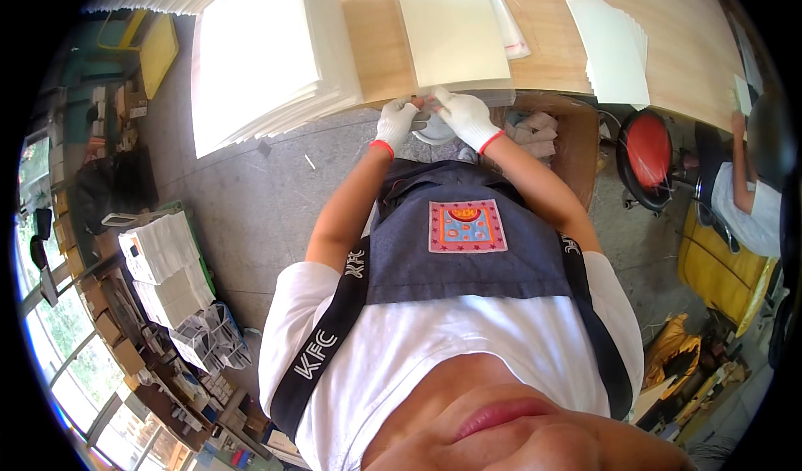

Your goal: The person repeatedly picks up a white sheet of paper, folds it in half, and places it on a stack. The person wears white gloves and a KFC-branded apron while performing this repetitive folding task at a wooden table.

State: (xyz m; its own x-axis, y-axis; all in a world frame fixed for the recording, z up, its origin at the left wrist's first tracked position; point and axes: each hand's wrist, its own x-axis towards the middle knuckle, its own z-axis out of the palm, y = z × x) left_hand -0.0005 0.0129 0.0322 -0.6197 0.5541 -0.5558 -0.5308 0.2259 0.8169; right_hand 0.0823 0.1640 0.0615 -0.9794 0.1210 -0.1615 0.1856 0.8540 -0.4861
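White capital letters on black apron straps; marks on apron patch unreadable

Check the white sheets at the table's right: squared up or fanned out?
Fanned out: the white sheets show stepped, offset edges along their sides.

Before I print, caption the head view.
White-gloved left grip and right grip, close together by a wooden table, near a cream sheet.

From my distant seat I look down on a scuffed grey floor below a pale wooden table. Along my left edge, bright daylight fills paned windows, with crowded shelves beside them. On my right stand a black-framed wheeled chair with a red seat and a large yellow piece of furniture.
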